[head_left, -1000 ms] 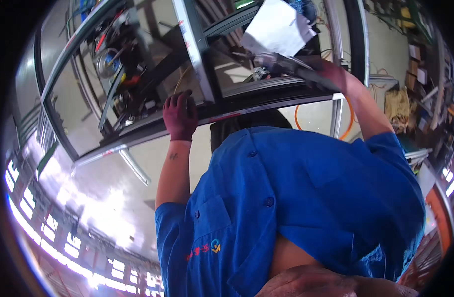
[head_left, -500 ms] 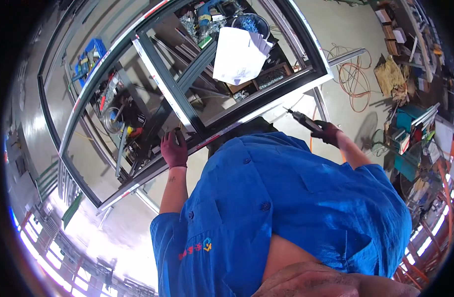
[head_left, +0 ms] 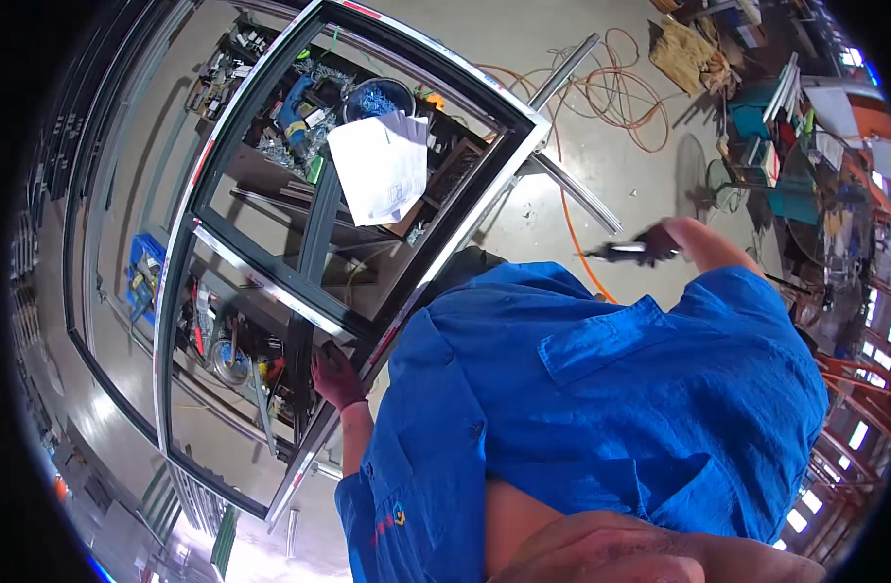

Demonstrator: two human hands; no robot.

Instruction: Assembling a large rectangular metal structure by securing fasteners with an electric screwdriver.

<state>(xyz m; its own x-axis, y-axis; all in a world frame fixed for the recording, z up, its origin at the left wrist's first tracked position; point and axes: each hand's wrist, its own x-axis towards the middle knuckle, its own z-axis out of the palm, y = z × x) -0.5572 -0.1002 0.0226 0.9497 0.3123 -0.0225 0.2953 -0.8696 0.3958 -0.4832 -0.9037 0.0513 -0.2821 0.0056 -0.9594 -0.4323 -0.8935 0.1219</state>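
Head view, from my remote seat. Frame, dark with pale edges, lies aslant from top centre down to lower left; crossbar divides it left of centre.

Left hand, dark red glove: on the frame's near rail, just below the crossbar's lower end. Fingers partly curled; I cannot tell whether they grip the rail or only rest there.

Right hand, dark glove: right of centre, well apart from the frame, closed round a slim dark tool. Its thin tip points left. Orange hose runs down just left of that tip.

Inside the frame's upper opening I see white paper, the bowl of blue bits above it, a blue power tool to their left. Blue crate at left, outside the frame. Tangled hoses at upper right.
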